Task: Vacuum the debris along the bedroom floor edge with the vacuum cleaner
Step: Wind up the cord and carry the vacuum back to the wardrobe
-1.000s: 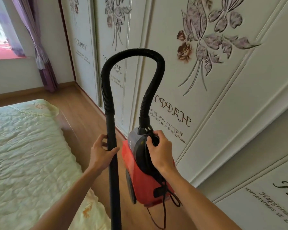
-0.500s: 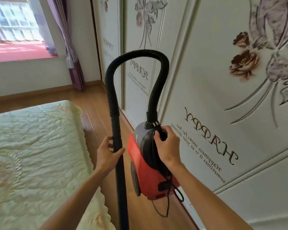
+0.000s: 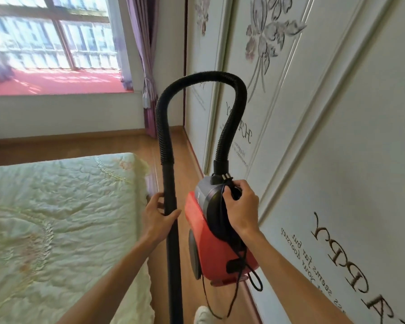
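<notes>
Stepped farther along the wardrobe (image 3: 337,160) since 0.5 s earlier. Wrapped left hand (image 3: 158,216) round the upright wand (image 3: 171,242); clutched the lifted red vacuum cleaner (image 3: 211,249) by its top with right hand (image 3: 241,206). Faced floor edge (image 3: 193,148) straight ahead, nearer the right hand.

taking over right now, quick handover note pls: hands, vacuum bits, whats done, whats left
Left hand grips the black rigid wand.
Right hand grips the handle atop the red and grey canister vacuum, held up over the wooden floor between the pale green quilted bed and white wardrobe doors.
Black power cord dangles, plug at the top: looks unplugged.
Done: no vacuuming evident. Left: plug in, vacuum the floor edge.
</notes>
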### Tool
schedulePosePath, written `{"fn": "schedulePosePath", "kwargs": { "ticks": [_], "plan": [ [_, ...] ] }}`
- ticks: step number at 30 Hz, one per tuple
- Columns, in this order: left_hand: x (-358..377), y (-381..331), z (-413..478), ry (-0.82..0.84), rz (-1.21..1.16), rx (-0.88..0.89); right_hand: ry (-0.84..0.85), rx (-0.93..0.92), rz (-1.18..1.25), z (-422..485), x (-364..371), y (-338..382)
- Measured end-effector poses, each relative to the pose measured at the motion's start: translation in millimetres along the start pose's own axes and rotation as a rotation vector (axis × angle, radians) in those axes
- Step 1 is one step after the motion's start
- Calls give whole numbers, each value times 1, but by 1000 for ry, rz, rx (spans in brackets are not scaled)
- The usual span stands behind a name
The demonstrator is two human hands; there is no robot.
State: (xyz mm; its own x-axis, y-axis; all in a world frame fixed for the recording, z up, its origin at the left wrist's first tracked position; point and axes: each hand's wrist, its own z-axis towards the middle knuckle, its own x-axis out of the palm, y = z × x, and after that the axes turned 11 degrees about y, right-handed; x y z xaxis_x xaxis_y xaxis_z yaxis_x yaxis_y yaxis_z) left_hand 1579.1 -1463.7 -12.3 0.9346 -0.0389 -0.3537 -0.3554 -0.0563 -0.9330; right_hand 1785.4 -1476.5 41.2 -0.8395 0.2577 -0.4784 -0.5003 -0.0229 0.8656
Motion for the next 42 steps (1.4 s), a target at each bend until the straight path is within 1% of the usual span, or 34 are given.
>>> {"fn": "schedulePosePath", "kwargs": {
  "ticks": [4,8,16,24,29,36,42],
  "plan": [
    [5,-6,56,-48,3,-41,59,-42,-2,72,16,-10],
    [6,-18,107,-80,-23,-59,81,-76,-3,139,34,-14],
    [-6,-17,210,-157,-47,-106,138,-122,-3,250,75,-14],
    [-28,5,348,-119,-10,-123,134,-71,37,368,140,-21],
    [-52,11,439,-95,14,-108,152,-21,40,450,184,-13],
    [-86,4,545,-109,26,-107,127,-24,46,550,221,5],
    [-97,3,624,-106,18,-96,132,-22,39,624,251,5]
  ]
}}
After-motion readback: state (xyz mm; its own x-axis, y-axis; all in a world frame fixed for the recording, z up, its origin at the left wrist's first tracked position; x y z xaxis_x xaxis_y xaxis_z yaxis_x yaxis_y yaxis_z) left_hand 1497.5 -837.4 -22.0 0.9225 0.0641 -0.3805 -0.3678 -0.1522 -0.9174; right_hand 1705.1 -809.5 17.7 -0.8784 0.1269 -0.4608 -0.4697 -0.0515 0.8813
